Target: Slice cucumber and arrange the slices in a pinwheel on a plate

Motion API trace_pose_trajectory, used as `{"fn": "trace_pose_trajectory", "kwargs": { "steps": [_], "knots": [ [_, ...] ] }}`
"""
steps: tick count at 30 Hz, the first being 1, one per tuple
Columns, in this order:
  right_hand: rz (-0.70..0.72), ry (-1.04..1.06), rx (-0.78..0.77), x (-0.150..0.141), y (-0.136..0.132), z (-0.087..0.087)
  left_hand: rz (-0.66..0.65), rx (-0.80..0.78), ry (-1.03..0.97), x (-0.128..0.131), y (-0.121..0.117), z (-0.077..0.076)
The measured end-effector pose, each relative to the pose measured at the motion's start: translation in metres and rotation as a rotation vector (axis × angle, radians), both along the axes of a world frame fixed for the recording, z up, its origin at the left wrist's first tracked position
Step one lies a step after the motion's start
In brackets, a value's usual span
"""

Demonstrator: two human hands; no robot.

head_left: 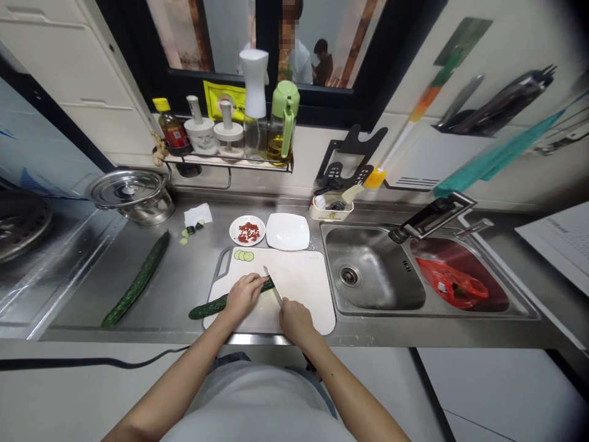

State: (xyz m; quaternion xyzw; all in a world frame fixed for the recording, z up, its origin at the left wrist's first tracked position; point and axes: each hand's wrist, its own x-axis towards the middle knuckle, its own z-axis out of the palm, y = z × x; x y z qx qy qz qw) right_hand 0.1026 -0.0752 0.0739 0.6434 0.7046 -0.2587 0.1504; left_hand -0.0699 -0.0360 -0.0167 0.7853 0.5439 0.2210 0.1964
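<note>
- My left hand (243, 297), fingers narrow, holds the cucumber (209, 308) on the cutting board (306, 288).
- My right hand (296, 321) grips the knife (275, 288), blade against the cucumber.
- The round plate (233, 232) holds red bits (249, 232), seemingly chopped.
- The board nears the counter's (156, 301) front edge; the sink (368, 267) sits just right.

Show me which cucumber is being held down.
The cucumber on the cutting board, under the left hand; the other cucumber lies on the steel counter.
</note>
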Motion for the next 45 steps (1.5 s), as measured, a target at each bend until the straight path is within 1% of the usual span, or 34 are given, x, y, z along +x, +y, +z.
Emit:
{"fn": "trace_pose_trajectory", "kwargs": {
  "steps": [3, 8, 12, 24, 30, 35, 39, 42, 45],
  "knots": [
    [-0.001, 0.004, -0.003, 0.001, -0.001, 0.000, 0.002, -0.003, 0.002, 0.000, 0.000, -0.001],
    [-0.008, -0.008, -0.044, 0.008, -0.014, 0.001, 0.016, -0.003, -0.002, 0.001, -0.001, 0.000],
    [-0.009, -0.012, -0.045, 0.010, -0.019, 0.000, 0.016, -0.006, -0.003, 0.001, -0.001, 0.000],
    [-0.001, -0.002, 0.038, -0.005, 0.005, -0.010, 0.000, 0.011, 0.003, 0.000, -0.001, 0.000],
    [-0.008, 0.005, 0.044, -0.004, 0.004, -0.012, 0.002, -0.002, -0.001, -0.001, 0.001, 0.000],
    [-0.013, -0.010, 0.008, -0.001, -0.004, -0.009, 0.011, -0.016, -0.003, 0.000, 0.001, 0.002],
    [-0.028, -0.015, -0.002, 0.001, -0.009, -0.010, 0.012, -0.018, -0.008, 0.000, 0.000, 0.002],
    [-0.025, -0.015, 0.016, -0.001, -0.006, -0.013, 0.018, -0.022, -0.008, 0.000, 0.000, 0.002],
    [-0.022, -0.004, 0.038, -0.007, 0.005, -0.015, 0.023, -0.028, -0.003, 0.000, 0.000, 0.001]
  ]
}}
